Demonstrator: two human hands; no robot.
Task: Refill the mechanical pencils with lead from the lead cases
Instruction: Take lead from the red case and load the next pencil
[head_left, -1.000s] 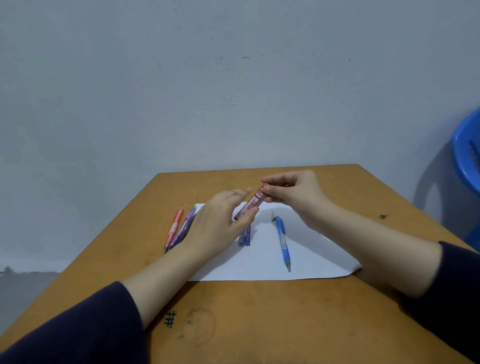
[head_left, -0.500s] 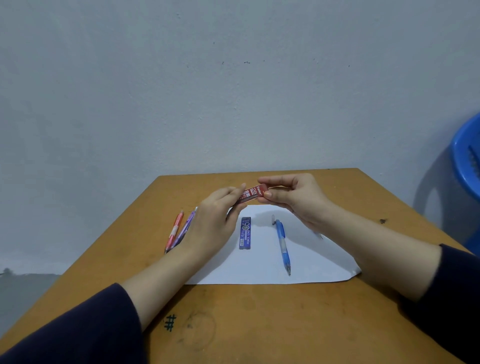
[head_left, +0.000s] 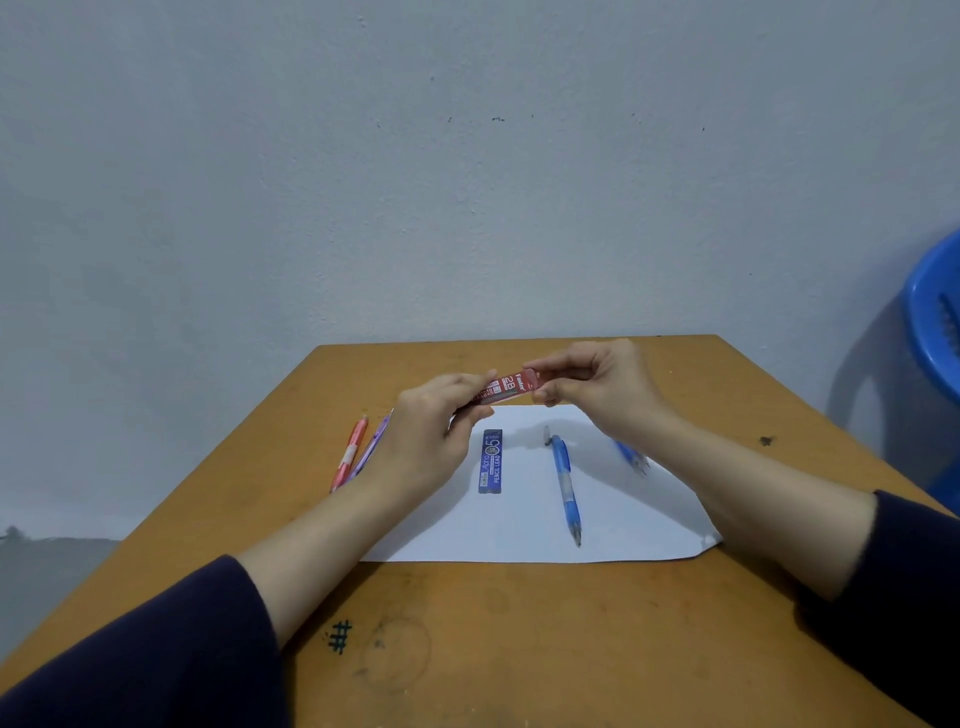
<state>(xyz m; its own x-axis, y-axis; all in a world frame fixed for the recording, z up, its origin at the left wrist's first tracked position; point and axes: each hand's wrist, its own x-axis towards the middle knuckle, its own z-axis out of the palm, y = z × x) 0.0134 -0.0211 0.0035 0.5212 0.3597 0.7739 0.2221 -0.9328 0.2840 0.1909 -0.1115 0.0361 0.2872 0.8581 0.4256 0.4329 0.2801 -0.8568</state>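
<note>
The red lead case carries a large white "2B", with the brand "Faster" in white script at its right end. Smaller white print runs beside the 2B; only "LEAD" can partly be made out before the fingers of the left hand cover the rest. The blue lead case reads "Alpha", a circled "0.5" and "PENCIL LEAD" along its length; its finer print is too small to read. A dark hash sign, "#", is drawn on the tabletop.

Left grip and right grip close together, both curled.
</note>
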